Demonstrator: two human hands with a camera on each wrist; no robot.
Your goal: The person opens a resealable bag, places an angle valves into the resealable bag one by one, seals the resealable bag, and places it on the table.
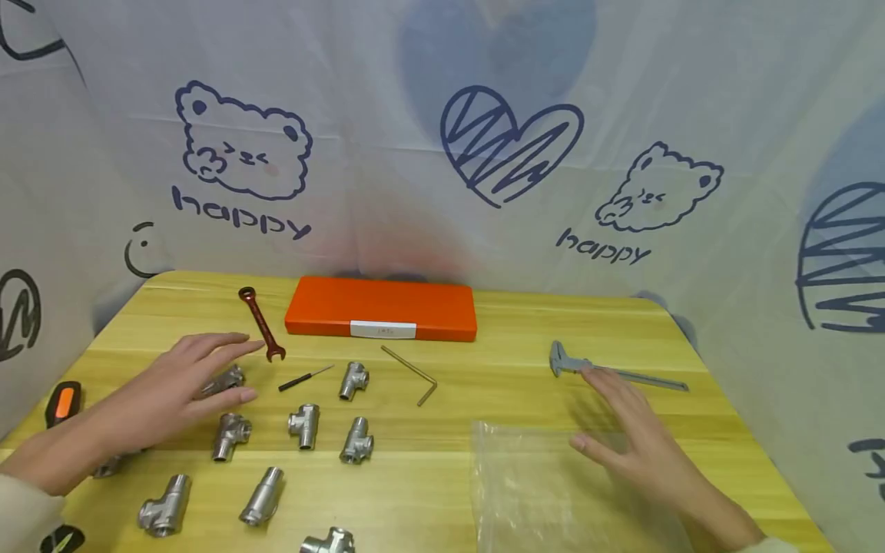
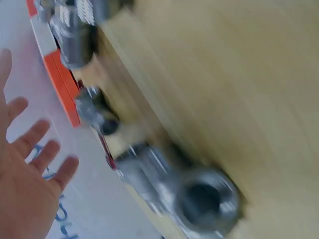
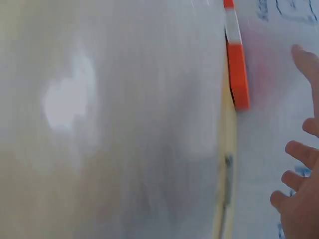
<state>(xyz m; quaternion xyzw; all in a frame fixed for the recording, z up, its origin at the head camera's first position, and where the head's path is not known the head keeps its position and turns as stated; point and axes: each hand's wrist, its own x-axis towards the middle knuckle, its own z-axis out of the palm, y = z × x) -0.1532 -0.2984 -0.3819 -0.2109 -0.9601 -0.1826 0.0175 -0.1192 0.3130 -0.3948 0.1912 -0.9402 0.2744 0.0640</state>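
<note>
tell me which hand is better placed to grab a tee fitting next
Left, probably. The left hand hovers open right over the metal tee fittings, while the right hand is over the plastic bag near the caliper.

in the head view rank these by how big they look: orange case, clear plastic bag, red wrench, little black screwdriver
1. clear plastic bag, though it lies nearest the camera and runs past the frame edge
2. orange case, close behind
3. red wrench
4. black screwdriver, shorter and thinner than the wrench
</note>
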